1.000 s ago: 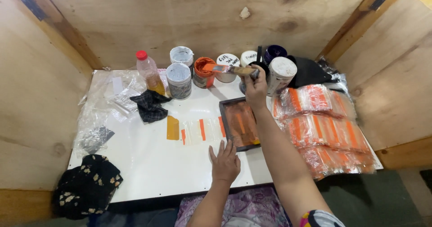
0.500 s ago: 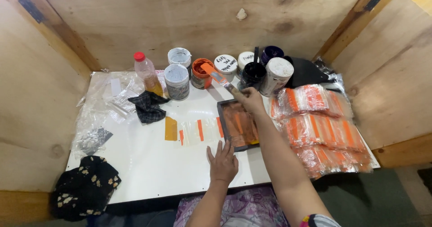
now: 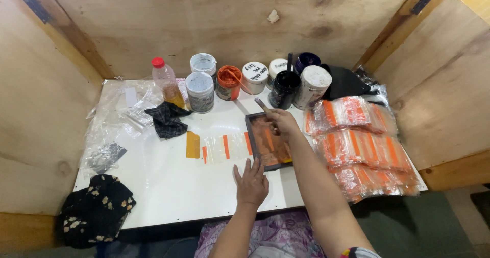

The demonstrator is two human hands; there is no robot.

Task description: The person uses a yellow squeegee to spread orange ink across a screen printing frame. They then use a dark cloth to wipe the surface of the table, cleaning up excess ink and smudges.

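My right hand (image 3: 282, 121) grips a thin wooden stick (image 3: 262, 105) and hovers over the far end of a small dark-framed printing screen (image 3: 267, 141) smeared with orange ink. My left hand (image 3: 250, 181) lies flat on the white table (image 3: 168, 186), fingers spread, just below the near left corner of the screen. Left of the screen lies a row of clear strips with orange stripes (image 3: 224, 146) and an orange-yellow card (image 3: 192, 144).
Paint jars (image 3: 200, 91) and an open orange pot (image 3: 228, 82) line the back, with a red-capped bottle (image 3: 166, 83). Stacks of orange-striped plastic bags (image 3: 361, 144) fill the right side. A dark rag (image 3: 167, 119), clear plastic (image 3: 122, 116) and a black floral cloth (image 3: 96, 210) sit at left. Plywood walls surround the table.
My right hand has drawn back from the jars at the rear and come down over the screen, carrying the stick. My left hand has stayed flat on the table.
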